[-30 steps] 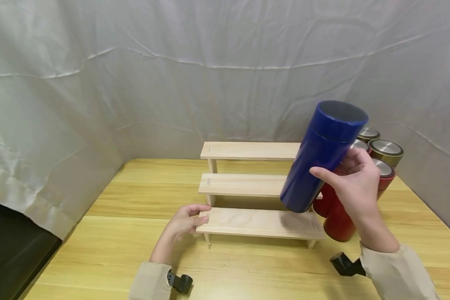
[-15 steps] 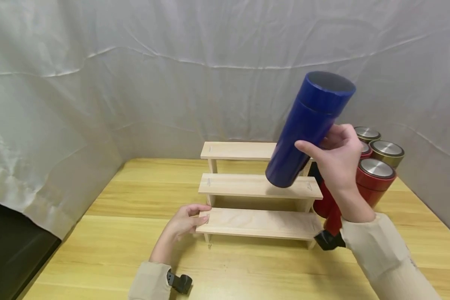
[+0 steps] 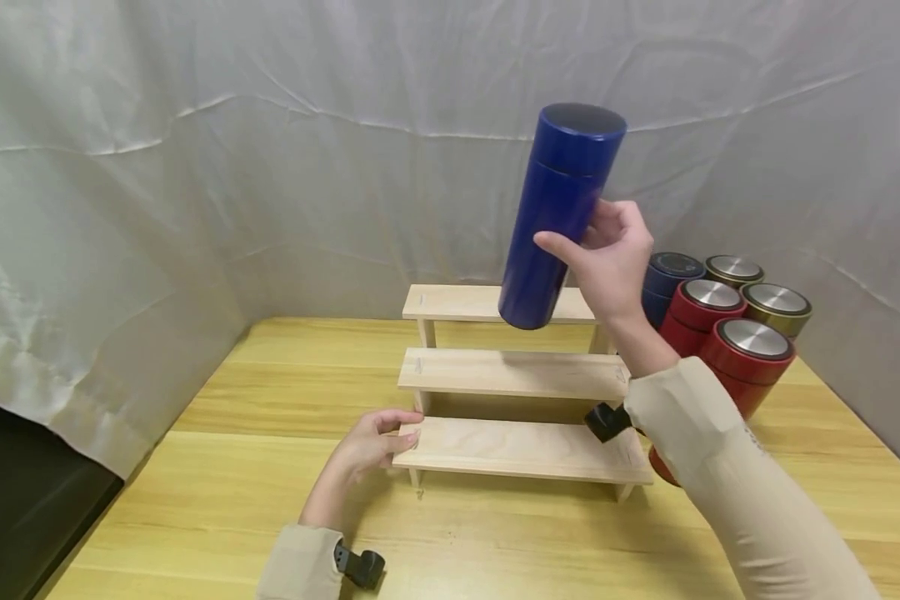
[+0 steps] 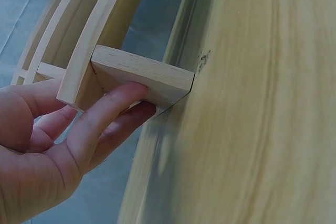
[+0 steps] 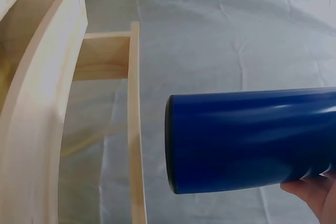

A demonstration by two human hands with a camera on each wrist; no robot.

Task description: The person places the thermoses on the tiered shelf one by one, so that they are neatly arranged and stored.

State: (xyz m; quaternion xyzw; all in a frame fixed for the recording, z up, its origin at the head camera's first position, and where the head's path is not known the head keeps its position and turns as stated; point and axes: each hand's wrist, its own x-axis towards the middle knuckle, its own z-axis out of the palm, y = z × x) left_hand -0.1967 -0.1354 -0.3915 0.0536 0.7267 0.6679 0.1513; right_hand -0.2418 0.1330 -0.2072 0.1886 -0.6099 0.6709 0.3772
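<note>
Blue bottle [image 3: 555, 212], pale wood-grained rack [image 3: 513, 448], seemingly gold canisters [image 3: 777, 308]

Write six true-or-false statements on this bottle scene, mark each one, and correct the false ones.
1. The right hand holds a bright-blue cylindrical bottle. True.
2. The left hand grips the left end of the lowest tier of a three-tiered pale wooden rack. True.
3. The bright-blue bottle stands on the rack. False: it is held in the air, with a gap below its base.
4. Two gold cylindrical bottles stand behind the nearest red cylindrical bottle. True.
5. Both red bottles stand left of the rack. False: they stand to its right.
6. Every bottle is silver-topped. False: the dark-blue cylindrical bottle has a dark top.
</note>
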